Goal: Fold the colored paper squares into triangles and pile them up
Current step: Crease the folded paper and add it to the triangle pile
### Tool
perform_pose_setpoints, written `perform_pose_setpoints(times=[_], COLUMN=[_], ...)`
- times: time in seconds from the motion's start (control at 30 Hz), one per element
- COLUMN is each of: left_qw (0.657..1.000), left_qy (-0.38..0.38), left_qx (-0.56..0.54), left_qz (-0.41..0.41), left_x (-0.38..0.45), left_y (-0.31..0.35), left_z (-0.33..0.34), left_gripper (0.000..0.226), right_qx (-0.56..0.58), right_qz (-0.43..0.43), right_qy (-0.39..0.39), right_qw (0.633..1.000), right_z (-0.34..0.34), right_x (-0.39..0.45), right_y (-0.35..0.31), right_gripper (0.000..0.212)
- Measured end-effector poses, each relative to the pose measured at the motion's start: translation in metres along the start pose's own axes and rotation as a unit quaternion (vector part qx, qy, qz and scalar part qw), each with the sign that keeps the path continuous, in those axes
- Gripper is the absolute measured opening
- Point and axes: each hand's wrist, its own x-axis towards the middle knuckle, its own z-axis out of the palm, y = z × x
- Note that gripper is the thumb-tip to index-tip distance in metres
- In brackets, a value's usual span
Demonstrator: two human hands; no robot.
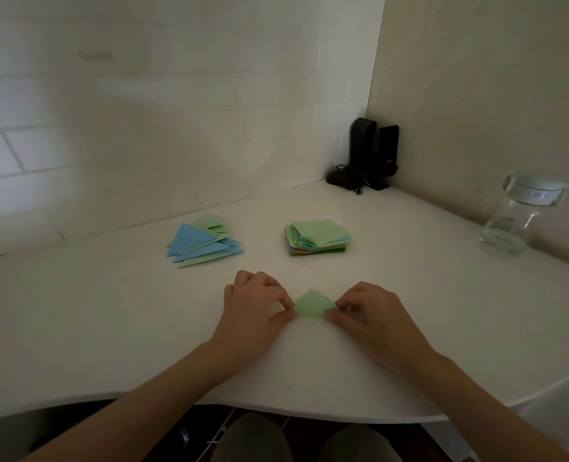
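A light green paper sheet (313,305) lies on the white table (109,328) in front of me, one corner pointing away. My left hand (256,308) pinches its left corner between thumb and fingers. My right hand (370,311) pinches its right corner the same way. Further back on the left sits a loose pile of folded blue and green triangles (203,243). To its right stands a stack of unfolded colored squares (318,236) with a green sheet on top.
Two black speakers (373,155) with a cable stand in the back corner against the walls. A lidded glass jar (520,215) stands at the right by the wall. The table's curved front edge (276,410) runs just above my knees.
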Motion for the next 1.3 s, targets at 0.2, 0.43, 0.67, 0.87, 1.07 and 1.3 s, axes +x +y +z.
perform_pose_setpoints(times=[0.2,0.43,0.67,0.87,1.07,1.3], left_qw=[0.999,0.993,0.992,0.987,0.987,0.993], left_qy=[-0.013,-0.003,-0.063,-0.093,-0.105,-0.112], left_qx=[0.017,0.092,0.053,0.024,0.003,-0.025], left_qz=[-0.05,-0.071,-0.101,-0.129,-0.119,-0.022], left_x=[0.003,0.008,0.016,0.018,0.014,0.011], left_y=[0.001,0.015,0.013,0.001,-0.002,0.023], left_z=[0.003,0.021,0.013,0.0,-0.009,-0.003], left_gripper=[0.018,0.051,0.033,0.022,0.014,0.031], right_qx=[0.034,-0.041,-0.043,0.027,0.076,0.086], right_qz=[0.054,0.099,0.107,0.104,0.129,0.13], right_qy=[0.044,0.038,0.019,-0.007,-0.034,-0.023], right_qw=[0.997,0.994,0.993,0.994,0.988,0.988], right_z=[0.002,0.011,0.009,-0.004,-0.013,-0.009], right_x=[0.002,0.009,0.009,0.01,0.011,0.007], right_y=[-0.004,-0.012,-0.011,-0.003,-0.001,0.003], right_gripper=[0.019,0.03,0.029,0.021,0.014,0.011])
